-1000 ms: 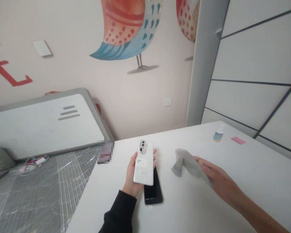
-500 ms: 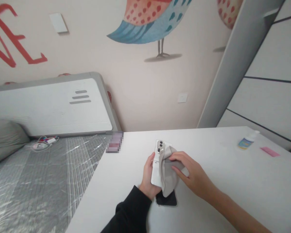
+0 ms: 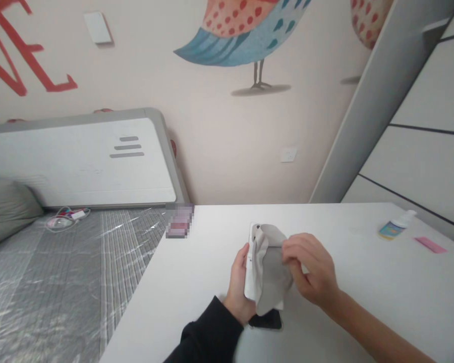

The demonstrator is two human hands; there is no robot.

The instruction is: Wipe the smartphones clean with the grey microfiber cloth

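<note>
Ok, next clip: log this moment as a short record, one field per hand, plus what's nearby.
Left hand: holds white smartphone
Right hand: grips grey cloth, draped over the white smartphone
Under the hands: black smartphone, lying on white table
Far right of table: small bottle with blue label; pink slip

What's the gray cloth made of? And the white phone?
The gray cloth looks like soft, matte fabric, maybe microfiber, because it drapes and folds loosely. The white phone has a smooth, pale surface, perhaps glass or plastic, but the cloth covers most of it, so I can't tell which.
</note>
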